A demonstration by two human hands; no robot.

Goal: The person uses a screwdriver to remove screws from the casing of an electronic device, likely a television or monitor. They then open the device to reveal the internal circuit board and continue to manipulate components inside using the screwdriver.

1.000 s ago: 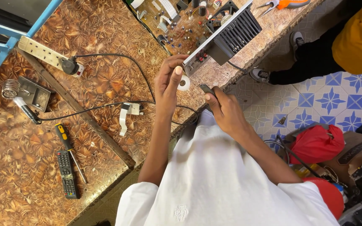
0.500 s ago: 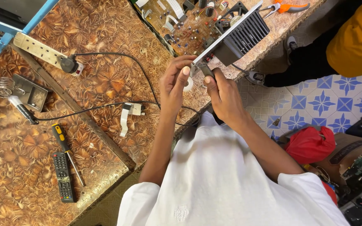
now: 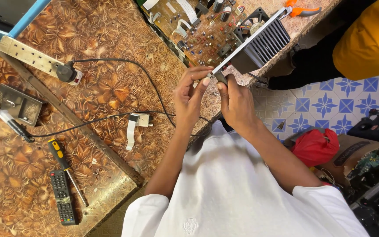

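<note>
Both hands are up at the near corner of the circuit board (image 3: 200, 33), right at the tabletop (image 3: 106, 30) edge. The right hand (image 3: 237, 103) is closed in a narrow grip around a small dark tool handle (image 3: 221, 79), thumb and fingers wrapped on it, its tip against the lower end of the metal strip (image 3: 246, 44) that runs along the board's edge. The left hand (image 3: 189, 96) is not wrapped around anything; its fingers are bent, its forefinger and thumb pinched in close to the same corner, touching the strip's end just beside the tool.

The board lies tilted across the upper part of the tabletop, brown, crowded with small components and white ribbon cables, and the black finned heat sink (image 3: 262, 46) sits on its outer side, hanging over the edge above the blue-and-white tiled floor (image 3: 330, 101).

Further out on the tabletop, a black cable (image 3: 123, 66) loops from the plug in the white power strip (image 3: 36, 59) past the left wrist. A soldering iron (image 3: 12, 125) lies by its coiled metal stand (image 3: 9, 103) at the far left. Nearer the edge lie a yellow-and-black screwdriver (image 3: 64, 166) and a black remote control (image 3: 62, 197), side by side. Orange-handled pliers (image 3: 301, 8) rest beyond the heat sink. On the floor, a red bag (image 3: 316, 147) sits beside a cardboard box (image 3: 360, 158), and another person in a yellow top (image 3: 369, 39) stands nearby.
</note>
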